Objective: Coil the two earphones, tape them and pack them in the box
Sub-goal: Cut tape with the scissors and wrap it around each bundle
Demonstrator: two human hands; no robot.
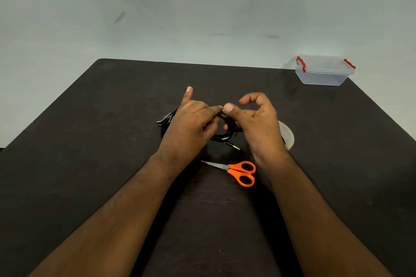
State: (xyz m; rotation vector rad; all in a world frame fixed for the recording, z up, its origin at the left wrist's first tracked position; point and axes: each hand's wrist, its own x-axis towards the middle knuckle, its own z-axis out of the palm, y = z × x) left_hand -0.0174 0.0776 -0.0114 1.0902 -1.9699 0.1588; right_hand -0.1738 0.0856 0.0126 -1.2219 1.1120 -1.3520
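1. the left hand and the right hand meet over the middle of the dark matte table, both gripping a coiled black earphone cable held between them.
2. the left hand's fingers curl round the left side of the coil, its forefinger reaching to the top of the loop and one finger pointing up and away.
3. the right hand pinches the top of the coil with its thumb, its other fingers curled above.
4. the cable's silver jack plug sticks out below the coil, toward the near right.
5. a second black earphone bundle lies on the table just left of the left hand, partly hidden by it.
6. a roll of pale tape lies flat just right of the right hand, partly behind it.
7. small orange-handled scissors lie near, between the forearms, blades closed and pointing left.
8. a clear plastic box with red clips, lid on, stands at the far right corner, well apart from the hands.
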